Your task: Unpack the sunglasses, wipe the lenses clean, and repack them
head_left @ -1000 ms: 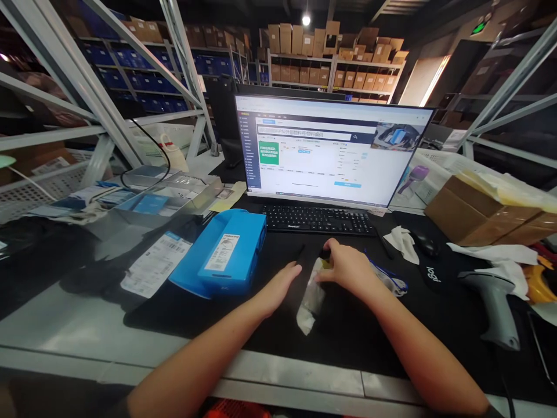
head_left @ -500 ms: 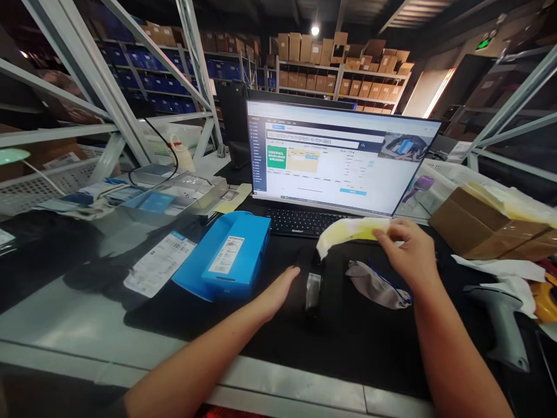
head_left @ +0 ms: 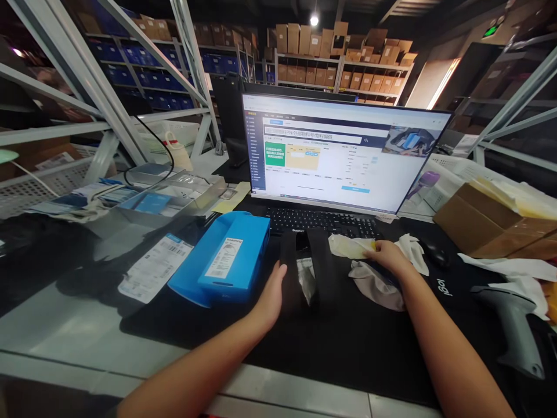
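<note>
Warehouse racks [head_left: 307, 58] w/ brown cartons behind; tabletop [head_left: 87, 325] up front w/ black mat [head_left: 339, 348]. R hand [head_left: 389, 255] pinches one end of a white-and-yellow strip [head_left: 350, 246], which lies below the kbd [head_left: 304, 220], just above a grey pouch [head_left: 376, 284]; end grip prob. b/c it's limp. L hand [head_left: 272, 290], thumb up, is at the L edge of a dark item [head_left: 322, 255] w/ a shiny piece [head_left: 306, 278] in its middle, prob. steadying it; can't tell if fingers grip. Blue box [head_left: 252, 247] & printed sheet [head_left: 154, 268] sit to the L, prob. parked out of the way; scanner [head_left: 513, 319] far R, prob. for easy reach. Monitor [head_left: 339, 162] text is Chinese, search bar incl. "PN/外部物料号/物料编码"; "logi" on mouse pad [head_left: 444, 287]; box label [head_left: 224, 258] & kbd brand too blurred to read
</note>
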The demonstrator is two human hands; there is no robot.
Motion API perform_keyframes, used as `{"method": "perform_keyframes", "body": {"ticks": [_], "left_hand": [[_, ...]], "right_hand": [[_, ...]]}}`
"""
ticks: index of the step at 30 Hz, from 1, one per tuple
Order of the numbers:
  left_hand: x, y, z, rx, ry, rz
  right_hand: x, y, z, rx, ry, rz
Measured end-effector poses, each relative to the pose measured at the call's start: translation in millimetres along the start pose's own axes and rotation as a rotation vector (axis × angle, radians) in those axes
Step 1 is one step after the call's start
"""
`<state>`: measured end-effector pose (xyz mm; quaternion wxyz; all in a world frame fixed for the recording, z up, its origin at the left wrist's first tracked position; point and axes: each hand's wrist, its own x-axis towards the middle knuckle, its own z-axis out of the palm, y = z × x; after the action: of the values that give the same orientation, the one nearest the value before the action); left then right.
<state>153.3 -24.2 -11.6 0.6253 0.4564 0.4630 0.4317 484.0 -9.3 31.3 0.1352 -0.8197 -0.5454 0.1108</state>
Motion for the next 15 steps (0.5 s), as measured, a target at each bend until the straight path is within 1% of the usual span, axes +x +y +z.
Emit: {"method": "perform_keyframes", "body": {"ticks": [3,4,5,6,7,8,9,10,11,12,14,15], "left_hand": [[-7,3,0.7,0.011,-0.032,0.023],[-10,5,1.4,0.028,-0.054,0.043],[-13,7,2.2,0.055,-0.08,0.065],[-16,10,3.1,0.088,-0.103,0.087],[-19,13,4.1,0.124,-0.123,0.106],[-22,15,5.0,0.161,-0.136,0.121],[-25,17,5.9,0.197,-0.142,0.131],[-27,18,6.7,0.229,-0.148,0.142],[-29,19,7.4,0.254,-0.156,0.16],[-30,18,7.9,0.272,-0.164,0.181],[-31,16,8.5,0.294,-0.18,0.221],[-30,15,8.6,0.303,-0.184,0.236]], "right_hand": [[-4,4,-11,-0.064,-0.005,0.007],[-8,3,-18,-0.089,0.022,0.014],[-16,-1,-26,-0.105,0.075,0.002],[-26,-9,-34,-0.099,0.148,-0.039],[-39,-19,-42,-0.072,0.227,-0.116],[-55,-32,-48,-0.004,0.299,-0.246],[-71,-46,-52,0.098,0.329,-0.389],[-88,-61,-52,0.184,0.274,-0.563],[-103,-76,-48,0.217,0.159,-0.722],[-116,-89,-41,0.183,0.05,-0.818],[-128,-108,-19,0.016,-0.002,-0.934],[-129,-113,-7,-0.062,0.005,-0.938]]}}
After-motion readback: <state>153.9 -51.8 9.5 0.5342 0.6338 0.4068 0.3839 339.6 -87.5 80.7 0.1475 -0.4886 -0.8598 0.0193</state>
